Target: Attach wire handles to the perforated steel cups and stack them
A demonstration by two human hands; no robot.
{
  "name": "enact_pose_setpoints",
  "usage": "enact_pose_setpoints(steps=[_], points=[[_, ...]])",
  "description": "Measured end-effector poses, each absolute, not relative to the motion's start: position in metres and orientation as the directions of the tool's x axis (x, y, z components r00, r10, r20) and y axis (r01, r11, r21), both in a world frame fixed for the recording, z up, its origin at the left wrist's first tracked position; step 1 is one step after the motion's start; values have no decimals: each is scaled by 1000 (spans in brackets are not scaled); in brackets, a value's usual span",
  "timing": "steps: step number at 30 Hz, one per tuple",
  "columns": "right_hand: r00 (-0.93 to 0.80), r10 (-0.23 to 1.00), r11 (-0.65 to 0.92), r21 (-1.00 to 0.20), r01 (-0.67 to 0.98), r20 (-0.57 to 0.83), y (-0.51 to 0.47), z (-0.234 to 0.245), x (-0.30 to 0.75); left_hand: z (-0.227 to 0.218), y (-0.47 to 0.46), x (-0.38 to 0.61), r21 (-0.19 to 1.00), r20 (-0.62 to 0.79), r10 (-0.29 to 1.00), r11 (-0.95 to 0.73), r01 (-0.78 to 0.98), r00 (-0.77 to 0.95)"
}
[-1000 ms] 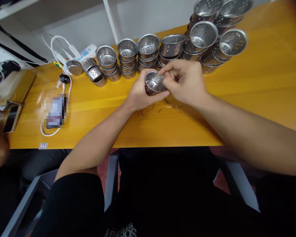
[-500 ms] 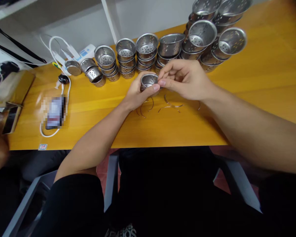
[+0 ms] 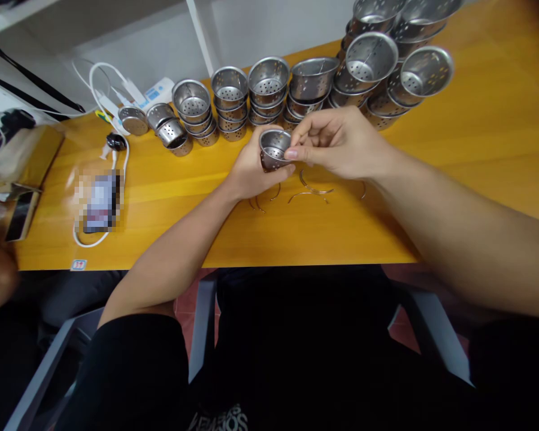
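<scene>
A yellow table (image 3: 341, 239) spans the middle of the frame. Stacked metal cups (image 3: 227, 111) with holes line its far edge, from upper left of centre to upper right. The right hand (image 3: 336, 142), at centre right, has its thumb and fingers at the rim of one cup; whether they pinch anything cannot be told. The left hand (image 3: 250, 169) is wrapped around that small metal cup (image 3: 273, 151), mid-frame, its mouth tilted upward. Thin curved wires (image 3: 317, 191) lie on the table just below centre.
</scene>
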State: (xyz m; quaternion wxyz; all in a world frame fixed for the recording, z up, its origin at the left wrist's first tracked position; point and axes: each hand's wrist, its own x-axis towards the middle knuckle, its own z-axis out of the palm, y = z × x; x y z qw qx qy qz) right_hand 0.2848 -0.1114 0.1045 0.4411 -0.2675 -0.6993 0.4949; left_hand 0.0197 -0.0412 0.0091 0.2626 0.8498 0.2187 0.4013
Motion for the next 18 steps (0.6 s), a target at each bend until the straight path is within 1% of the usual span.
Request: enact_pose_setpoints(steps=[3, 6, 8, 10, 12, 14, 16, 18], points=[[-498, 805, 363, -932, -18, 323, -108, 100, 289, 9, -41, 19, 608, 565, 584, -772, 185, 583], [-502, 801, 385, -923, 15, 326, -108, 99, 291, 6, -38, 19, 591, 579, 569, -787, 180, 584], [-476, 807, 416, -908, 38, 350, -110, 99, 290, 3, -35, 19, 579, 593, 553, -798, 167, 585], [-405, 824, 459, -886, 67, 397, -112, 97, 288, -1, -31, 18, 570, 606, 548, -805, 165, 577], [-300, 836, 515, -846, 137, 460, -113, 96, 287, -4, -27, 18, 563, 614, 552, -807, 177, 564], [-246, 823, 564, -787, 250, 512, -114, 96, 288, -6, -24, 17, 554, 625, 551, -812, 183, 553], [-269, 806, 592, -730, 341, 528, -116, 99, 291, -7, -23, 17, 547, 638, 546, -817, 180, 543], [-322, 794, 608, -694, 386, 516, -118, 102, 293, -8, -23, 17, 545, 653, 542, -821, 168, 529]])
